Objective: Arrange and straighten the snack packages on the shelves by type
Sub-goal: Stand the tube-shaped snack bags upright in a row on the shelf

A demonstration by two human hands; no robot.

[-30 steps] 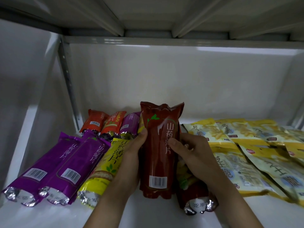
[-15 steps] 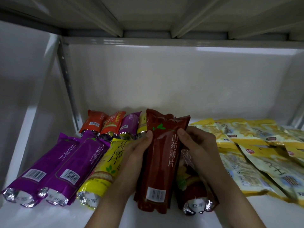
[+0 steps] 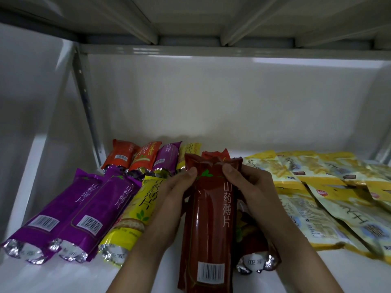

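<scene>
A long dark red snack pack (image 3: 208,225) is held in the middle of the frame, low on the white shelf (image 3: 53,278). Its top end is pinched by the left hand (image 3: 169,199) and the right hand (image 3: 251,193), thumbs on the front, fingers curled behind.

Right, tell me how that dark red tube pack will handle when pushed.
The dark red tube pack looks glossy, so probably slippery. Its rounded body may roll sideways. Both the left hand and the right hand pinch its crimped top, which likely flexes.
</scene>
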